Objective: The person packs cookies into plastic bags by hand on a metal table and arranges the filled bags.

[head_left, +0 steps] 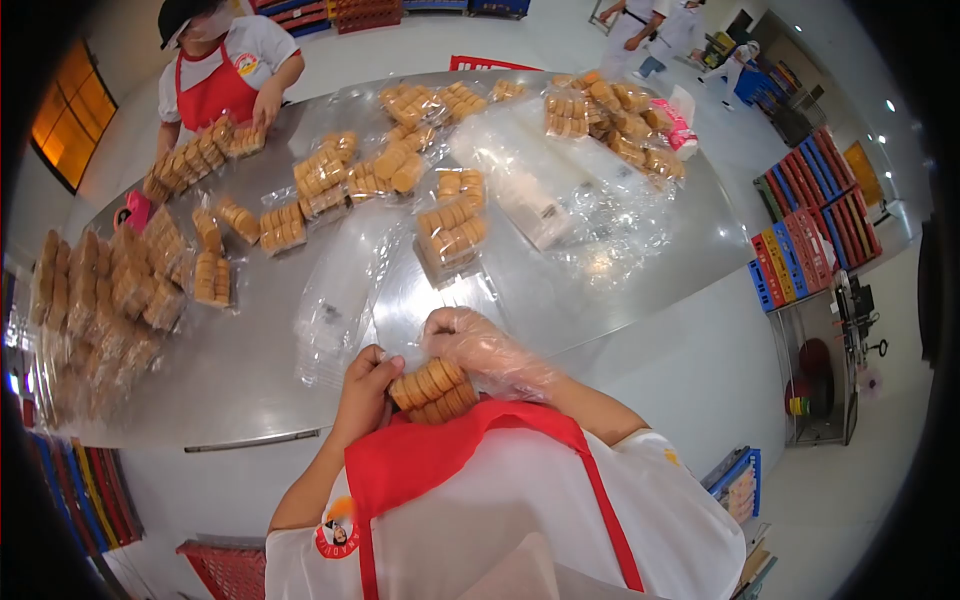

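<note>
A clear plastic bag of round cookies (435,390) is held close against my red apron, its cookies stacked in rows. At its left side my left hand (368,392) is bare and closed, with the thumb and fingers gripping the bag's upper left edge. My right hand (478,348) wears a clear plastic glove and lies just above and right of the cookies. Its fingers are curled closed; what they pinch is hidden. Beyond my hands on the metal table, another bagged pack of cookies (450,235) stands beside flat clear bags (345,285).
The steel table (260,350) carries many cookie packs, with a large pile (105,295) at left and another pile (615,115) at far right. A stack of clear bags (525,190) lies centrally. A co-worker (225,80) handles packs across the table. Colored crates (815,215) stand right.
</note>
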Tool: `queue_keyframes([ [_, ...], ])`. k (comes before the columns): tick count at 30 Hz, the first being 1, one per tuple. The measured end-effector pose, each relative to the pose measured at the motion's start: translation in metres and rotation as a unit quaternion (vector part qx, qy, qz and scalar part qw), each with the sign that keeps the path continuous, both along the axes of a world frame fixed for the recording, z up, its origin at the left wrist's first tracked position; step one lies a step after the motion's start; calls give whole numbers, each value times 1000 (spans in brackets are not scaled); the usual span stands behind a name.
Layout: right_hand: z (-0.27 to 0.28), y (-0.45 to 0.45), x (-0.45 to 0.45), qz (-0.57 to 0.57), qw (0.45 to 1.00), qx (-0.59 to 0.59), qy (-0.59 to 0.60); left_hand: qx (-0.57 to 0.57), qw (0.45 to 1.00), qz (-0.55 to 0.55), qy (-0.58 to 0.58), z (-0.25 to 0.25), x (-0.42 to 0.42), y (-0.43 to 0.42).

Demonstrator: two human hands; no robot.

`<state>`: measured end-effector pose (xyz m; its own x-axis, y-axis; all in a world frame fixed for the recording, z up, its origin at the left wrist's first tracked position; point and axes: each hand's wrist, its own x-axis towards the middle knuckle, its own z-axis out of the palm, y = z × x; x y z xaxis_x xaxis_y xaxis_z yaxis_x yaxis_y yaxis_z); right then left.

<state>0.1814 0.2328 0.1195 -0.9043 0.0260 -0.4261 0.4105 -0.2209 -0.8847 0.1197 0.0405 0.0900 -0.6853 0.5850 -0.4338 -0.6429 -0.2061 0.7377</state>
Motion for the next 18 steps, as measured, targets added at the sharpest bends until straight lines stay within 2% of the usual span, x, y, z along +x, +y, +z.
queue_keyframes([
  [4,7,0,7,-19,999,-48,-4,49,999,-8,2,8,-2,-4],
  [7,-3,4,8,8,997,-68,-23,28,997,-67,-40,-3,-6,-11],
  [9,0,5,11,5,997,-76,-15,-2,995,-94,-47,10,-5,-10],
  [12,16,3,19,-11,997,-30,-64,-8,993,-111,-49,8,-8,-14],
  [15,-2,9,34,27,996,-74,45,30,985,-146,-84,3,-18,-23],
  [18,16,8,45,86,993,-66,46,58,973,-191,-117,-12,-24,-31],
])
